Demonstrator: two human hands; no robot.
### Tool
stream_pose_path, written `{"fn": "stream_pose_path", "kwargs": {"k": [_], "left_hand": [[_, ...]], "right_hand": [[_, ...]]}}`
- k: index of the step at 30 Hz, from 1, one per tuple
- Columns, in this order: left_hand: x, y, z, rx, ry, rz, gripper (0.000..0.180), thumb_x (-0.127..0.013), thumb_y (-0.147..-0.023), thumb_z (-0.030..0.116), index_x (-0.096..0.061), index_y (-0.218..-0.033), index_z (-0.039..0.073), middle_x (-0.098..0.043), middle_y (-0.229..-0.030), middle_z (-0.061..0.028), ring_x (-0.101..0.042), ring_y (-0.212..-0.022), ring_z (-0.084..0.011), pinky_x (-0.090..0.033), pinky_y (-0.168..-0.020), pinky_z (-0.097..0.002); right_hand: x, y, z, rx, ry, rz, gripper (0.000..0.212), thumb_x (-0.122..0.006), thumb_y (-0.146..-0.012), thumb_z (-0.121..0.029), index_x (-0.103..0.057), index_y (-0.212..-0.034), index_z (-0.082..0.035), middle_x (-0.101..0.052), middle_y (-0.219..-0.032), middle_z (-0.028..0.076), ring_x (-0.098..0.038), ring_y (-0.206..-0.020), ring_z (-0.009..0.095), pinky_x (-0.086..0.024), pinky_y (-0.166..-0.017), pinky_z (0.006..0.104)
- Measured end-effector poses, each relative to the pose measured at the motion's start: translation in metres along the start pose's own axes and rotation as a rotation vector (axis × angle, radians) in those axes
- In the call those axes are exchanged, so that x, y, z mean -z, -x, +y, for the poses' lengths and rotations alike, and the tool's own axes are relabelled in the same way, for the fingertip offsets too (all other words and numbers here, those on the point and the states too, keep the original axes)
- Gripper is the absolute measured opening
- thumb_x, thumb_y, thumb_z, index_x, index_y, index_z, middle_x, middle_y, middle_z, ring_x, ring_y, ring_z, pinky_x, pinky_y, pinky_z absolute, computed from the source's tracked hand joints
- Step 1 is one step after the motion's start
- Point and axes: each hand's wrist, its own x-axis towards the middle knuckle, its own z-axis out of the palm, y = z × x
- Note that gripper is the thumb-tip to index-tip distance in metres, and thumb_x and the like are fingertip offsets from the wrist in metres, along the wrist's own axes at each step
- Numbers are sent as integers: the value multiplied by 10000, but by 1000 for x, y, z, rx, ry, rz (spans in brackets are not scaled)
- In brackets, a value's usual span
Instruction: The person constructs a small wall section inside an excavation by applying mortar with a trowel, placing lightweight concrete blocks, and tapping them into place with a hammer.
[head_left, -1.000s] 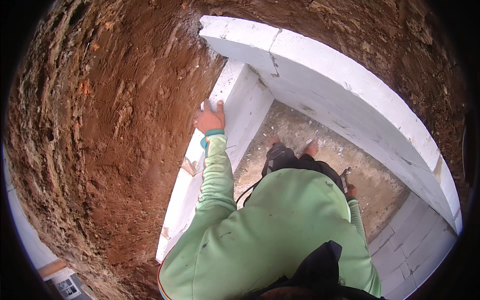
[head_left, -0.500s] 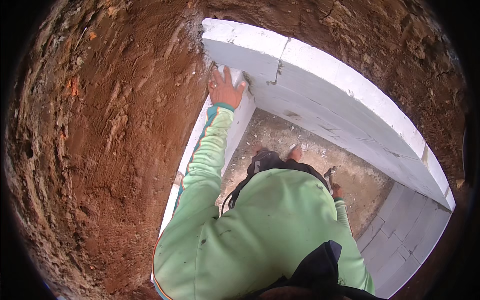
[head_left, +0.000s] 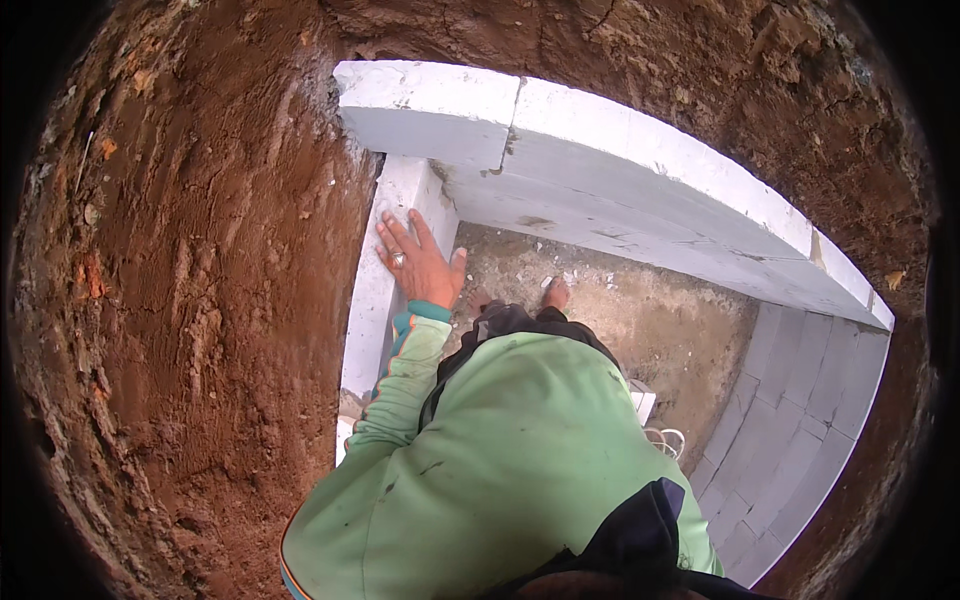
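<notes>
Left hand (head_left: 425,268) lies palm down, fingers spread, on the low white block wall (head_left: 362,340), near its far end. This wall stands along the floor's (head_left: 690,345) left edge, beside the earth bank (head_left: 240,260). Right hand out of sight; its state cannot be told.

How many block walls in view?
3: left wall, under the left hand; front wall, across the top; right wall, at lower right. More may be hidden behind the torso.
</notes>
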Motion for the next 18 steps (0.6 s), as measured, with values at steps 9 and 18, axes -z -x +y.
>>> {"fn": "stream_pose_path", "kwargs": {"k": [9, 18], "left_hand": [[-150, -26, 56, 162, 1350, -587, 1046, -792, -879, 292, -143, -1603, -93, -388, -1575, -319, -455, -1444, -367, -413, -1145, -402], [-281, 61, -76, -253, 415, -1245, 854, -730, -915, 406, -397, -1526, -89, -518, -1486, -314, -489, -1413, -401, -388, -1164, -403]], "right_hand": [[-20, 60, -17, 310, 315, 140, 272, -646, -927, -273, -703, -945, -8, -703, -781, 175, -680, -665, 366, -532, -621, 466], [2, 104, -150, -591, -837, 86, 538, -730, -891, -155, -537, -1386, -67, -641, -767, 105, -600, -551, 191, -458, -440, 367]]}}
